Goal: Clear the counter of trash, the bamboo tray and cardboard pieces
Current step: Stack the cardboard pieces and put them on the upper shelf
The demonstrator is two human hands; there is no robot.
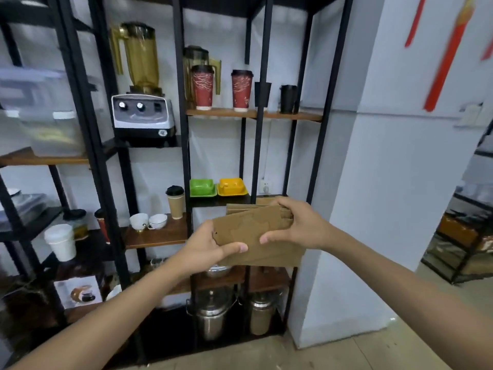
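Observation:
A stack of flat brown cardboard pieces [250, 228] is held in the air in front of a black metal shelf unit. My left hand [205, 249] grips the stack's lower left corner, thumb on top. My right hand [298, 225] grips its right end from above, fingers curled over the far edge. The stack is tilted slightly, its pieces fanned a little. The counter, the bamboo tray and the trash are out of view.
The black shelf unit [184, 129] holds a blender [142, 113], red paper cups [202, 86], green [202, 187] and yellow dishes [231, 186], white cups [148, 221] and steel pots [212, 316]. A white pillar [373, 209] stands to the right, another rack [464, 236] beyond it.

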